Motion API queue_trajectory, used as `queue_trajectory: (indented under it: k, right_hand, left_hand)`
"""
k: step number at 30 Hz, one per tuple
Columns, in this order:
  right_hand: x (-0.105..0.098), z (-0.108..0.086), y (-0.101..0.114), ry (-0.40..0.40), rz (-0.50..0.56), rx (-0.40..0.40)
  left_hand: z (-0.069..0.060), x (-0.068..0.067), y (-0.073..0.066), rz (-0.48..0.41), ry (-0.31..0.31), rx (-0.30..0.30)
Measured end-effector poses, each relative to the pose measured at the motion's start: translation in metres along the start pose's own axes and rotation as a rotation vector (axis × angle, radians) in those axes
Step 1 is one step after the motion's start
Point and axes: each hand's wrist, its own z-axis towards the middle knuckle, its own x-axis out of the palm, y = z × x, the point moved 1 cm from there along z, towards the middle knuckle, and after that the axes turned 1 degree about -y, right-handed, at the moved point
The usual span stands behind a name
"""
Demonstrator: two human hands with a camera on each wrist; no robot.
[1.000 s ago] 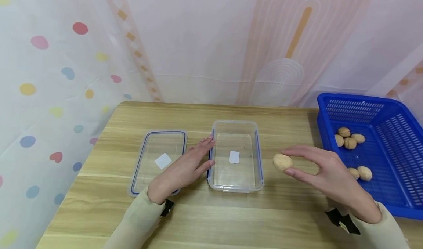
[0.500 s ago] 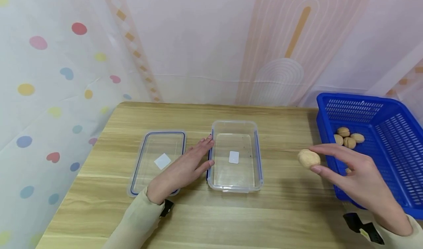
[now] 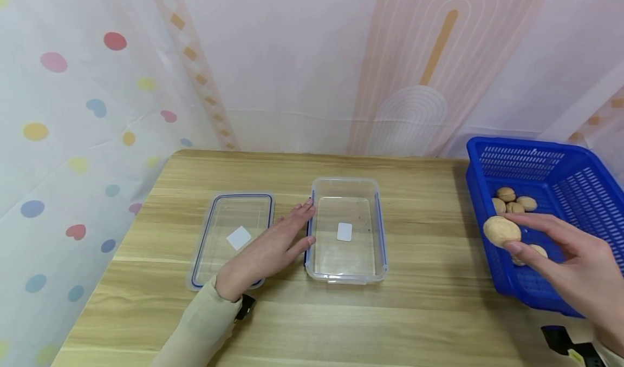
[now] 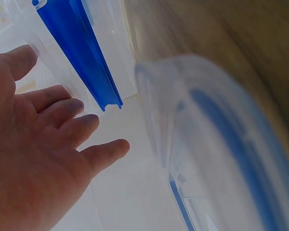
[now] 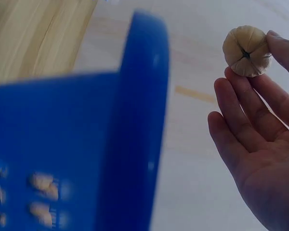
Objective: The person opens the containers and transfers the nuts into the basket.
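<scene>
Between thumb and fingers my right hand (image 3: 580, 267) pinches a pale walnut (image 3: 501, 231), held over the left wall of a blue basket (image 3: 480, 194). The right wrist view shows that walnut (image 5: 247, 51) at the fingertips and the basket's blurred rim (image 5: 139, 120) nearby. Several walnuts (image 3: 526, 203) lie inside the basket. My left hand (image 3: 265, 250) has its fingers extended against the left side of a clear plastic container (image 3: 341, 210), which holds nothing. In the left wrist view, the hand's fingers (image 4: 62, 113) lie close to the container's blue latch (image 4: 82, 53).
Left of the container lies its clear lid (image 3: 241, 210) with a blue seal and white label, partly under my left wrist. A patterned curtain (image 3: 292, 74) hangs behind the wooden table (image 3: 419, 323).
My right hand has moved right with the walnut, from beside the container to above the basket's left edge. The left hand and container have stayed in place.
</scene>
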Motion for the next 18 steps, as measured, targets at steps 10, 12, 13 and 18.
queue_trajectory:
  k: [10,12,13,18]
  right_hand:
    - [-0.016,-0.013,-0.043,-0.102,0.109,0.056]
    - [-0.019,-0.015,-0.052,-0.12,0.094,0.086]
    - [-0.02,-0.018,-0.062,-0.128,0.075,0.095]
    - [-0.026,-0.021,-0.082,-0.171,0.049,0.124]
  left_hand:
    - [0.0,-0.002,-0.002,-0.007,0.001,0.002]
    - [0.0,-0.002,-0.002,-0.007,0.001,0.004]
    - [0.0,-0.002,-0.002,-0.006,0.001,0.005]
    - [0.0,-0.002,-0.001,-0.006,0.0,0.008]
